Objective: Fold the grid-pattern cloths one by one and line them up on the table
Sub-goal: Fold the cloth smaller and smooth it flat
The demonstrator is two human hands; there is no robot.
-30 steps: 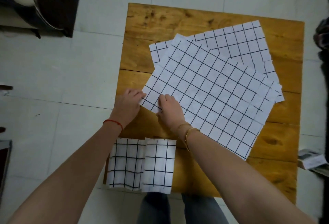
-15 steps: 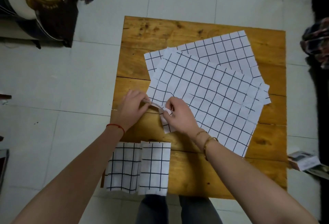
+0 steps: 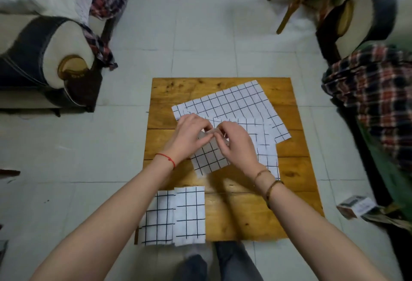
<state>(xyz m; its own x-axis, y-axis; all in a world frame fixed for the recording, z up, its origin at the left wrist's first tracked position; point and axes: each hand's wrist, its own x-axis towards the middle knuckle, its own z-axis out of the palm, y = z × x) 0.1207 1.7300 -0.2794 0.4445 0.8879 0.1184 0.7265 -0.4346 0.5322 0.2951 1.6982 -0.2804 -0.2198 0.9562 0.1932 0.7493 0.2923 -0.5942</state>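
Currently mid-fold on the top cloth (image 3: pixel 209 158) — near corner lifted and carried toward the far side, underside showing grid. Left hand (image 3: pixel 189 135) and right hand (image 3: pixel 236 144) both pinching the raised edge, fingertips meeting almost together over the middle of the counter (image 3: pixel 289 202); fingers curled on fabric, nothing else held. Exact grip points hidden behind the knuckles, motion blur too.

Cloth partly doubled over, folded portion resting on the flat stack (image 3: pixel 236 102) beneath. Stack spread askew across the far half of the counter, at least one more sheet under it — count not clear.

Two folded cloths (image 3: pixel 176 216) already parked at the near left corner, side by side, edges touching or slightly overlapping, hanging a bit over the near edge.

Judgement: third cloth in hand, first fold under way, not yet creased. Task well short of done with the stack remaining.

Next move likely needs:
- hands spread apart along the edge to get the fold square, since both now sit at one point
- lifted edge laid down aligned to the opposite edge, then pressed flat
- care not to drag the sheets underneath along with it
- further folds down to the size of the finished pair, then placement just right of them to continue the row
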